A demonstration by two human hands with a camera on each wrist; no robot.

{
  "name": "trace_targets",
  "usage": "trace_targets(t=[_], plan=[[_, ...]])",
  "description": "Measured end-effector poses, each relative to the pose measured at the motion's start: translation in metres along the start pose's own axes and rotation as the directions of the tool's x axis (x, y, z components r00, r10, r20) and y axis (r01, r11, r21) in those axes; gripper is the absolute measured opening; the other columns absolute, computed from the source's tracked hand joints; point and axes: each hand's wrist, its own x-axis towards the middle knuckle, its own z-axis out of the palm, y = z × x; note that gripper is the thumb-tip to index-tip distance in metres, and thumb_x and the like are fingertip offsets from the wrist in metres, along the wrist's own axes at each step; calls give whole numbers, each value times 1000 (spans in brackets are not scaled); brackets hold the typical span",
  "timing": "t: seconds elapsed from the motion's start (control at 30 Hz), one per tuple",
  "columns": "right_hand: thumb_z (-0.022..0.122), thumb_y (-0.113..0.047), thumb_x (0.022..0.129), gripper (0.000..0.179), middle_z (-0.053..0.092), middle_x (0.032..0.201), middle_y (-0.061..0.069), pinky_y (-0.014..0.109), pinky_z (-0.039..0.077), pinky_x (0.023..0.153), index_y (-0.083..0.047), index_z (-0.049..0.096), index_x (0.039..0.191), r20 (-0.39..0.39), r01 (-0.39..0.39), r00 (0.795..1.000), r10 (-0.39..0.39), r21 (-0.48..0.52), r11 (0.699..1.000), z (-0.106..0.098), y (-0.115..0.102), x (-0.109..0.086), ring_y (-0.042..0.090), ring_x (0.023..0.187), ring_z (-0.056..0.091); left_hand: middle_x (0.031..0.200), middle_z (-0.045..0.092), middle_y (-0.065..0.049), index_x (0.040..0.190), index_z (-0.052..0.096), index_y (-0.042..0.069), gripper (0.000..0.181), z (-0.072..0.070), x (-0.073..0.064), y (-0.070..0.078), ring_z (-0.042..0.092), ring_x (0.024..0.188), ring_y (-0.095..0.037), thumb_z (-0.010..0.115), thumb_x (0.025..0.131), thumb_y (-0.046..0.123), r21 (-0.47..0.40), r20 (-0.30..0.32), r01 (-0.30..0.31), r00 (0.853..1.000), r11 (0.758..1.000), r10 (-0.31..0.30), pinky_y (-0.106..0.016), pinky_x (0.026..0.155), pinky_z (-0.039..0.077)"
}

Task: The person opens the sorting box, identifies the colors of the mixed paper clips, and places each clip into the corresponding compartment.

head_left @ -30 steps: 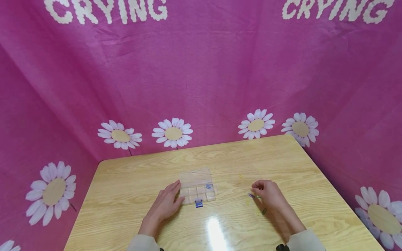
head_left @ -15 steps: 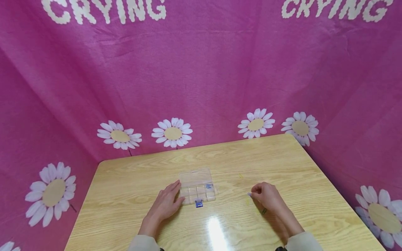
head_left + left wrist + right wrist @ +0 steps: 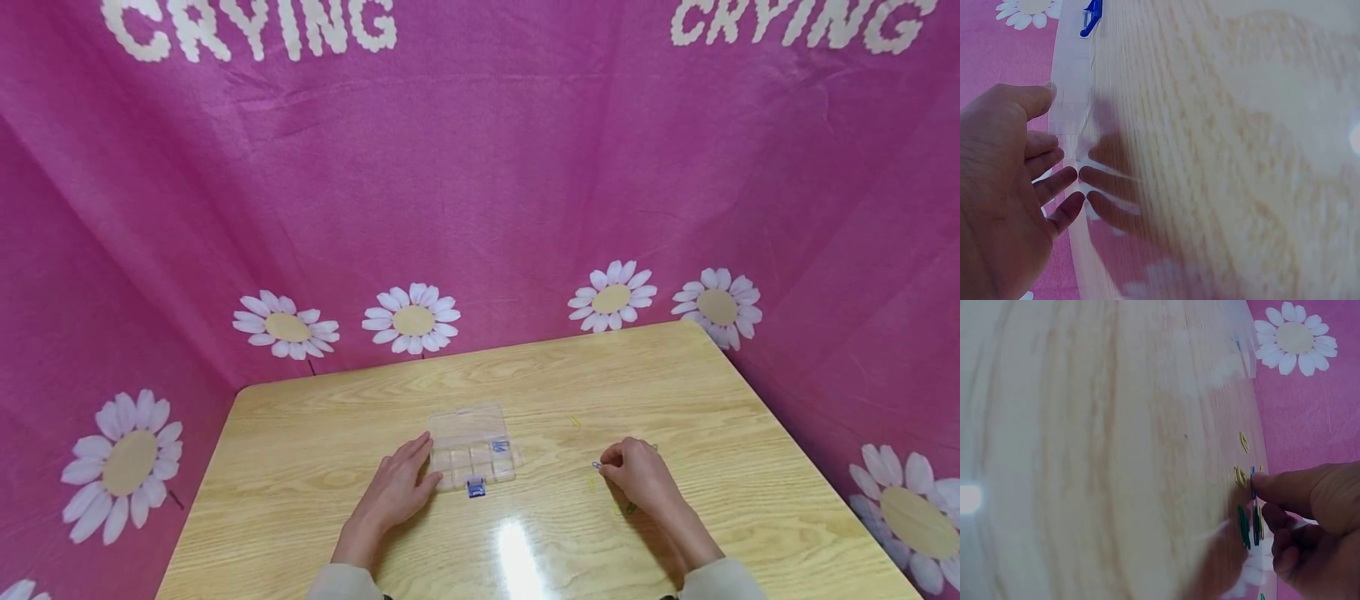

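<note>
A clear plastic compartment box (image 3: pixel 468 425) lies with its lid raised on the table, its blue latch (image 3: pixel 476 488) toward me. Several blue paper clips (image 3: pixel 500 447) sit in its far right compartment. My left hand (image 3: pixel 393 487) rests against the box's left side, fingers loosely extended, thumb at the near corner. To the right, my right hand (image 3: pixel 641 475) pinches a blue paper clip (image 3: pixel 1253 480) between thumb and fingers, low over the table. Around these fingertips lie yellow paper clips (image 3: pixel 1240 476) and green paper clips (image 3: pixel 1244 526), partly hidden by the hand in the head view.
The wooden table (image 3: pixel 337 417) carries a bright light reflection near its front. A yellow paper clip (image 3: pixel 575 421) lies apart, beyond the right hand. Pink cloth (image 3: pixel 480 183) printed with daisies hangs along the back and both sides.
My right hand has shifted slightly nearer to me, and its fingers have closed on the blue paper clip. A clip now shows beyond the knuckles. The left hand and the box stay put.
</note>
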Motion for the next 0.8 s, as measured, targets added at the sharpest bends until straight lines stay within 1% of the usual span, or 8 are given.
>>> trace_targets(t=[0.1,0.33,0.47,0.6,0.8], plan=[[80,-5,85,7,62,78,-2,39,48,72,-8,78,80,-9,-11,1000,11,-22,1000,1,-2,0,16,75,55,160,43,-14,151,49,-2,62,0,-1,0,41,146,-35,65,102,31,-5,-2,2,1000,1000,-3,-60,115,33],[78,-3,85,10,71,77,-1,40,54,70,-8,78,77,-16,-38,999,37,-39,999,1,-6,3,14,72,61,160,43,-14,151,49,-2,62,0,0,1,41,146,-35,66,101,30,-5,-12,-3,1000,1000,3,-57,114,35],[78,-6,86,11,68,74,-3,39,52,68,-9,76,75,-4,-69,998,69,-61,996,0,-8,5,14,69,57,160,44,-14,151,49,-3,62,0,0,1,41,146,-35,66,101,30,-5,-17,-5,1000,1000,5,-56,114,36],[79,-9,87,13,64,70,-5,37,49,64,-10,74,74,14,-85,996,86,-72,994,-1,-8,6,14,66,54,159,44,-14,150,49,-3,62,1,0,1,41,146,-35,66,101,30,-5,-17,-5,1000,1000,5,-56,113,36],[76,-7,86,12,65,71,-4,35,48,61,-10,73,74,33,-104,994,106,-58,993,-2,-8,7,15,66,54,159,44,-15,150,50,-3,62,1,0,1,41,146,-35,66,101,30,1,-13,-3,1000,1000,3,-56,114,36]])
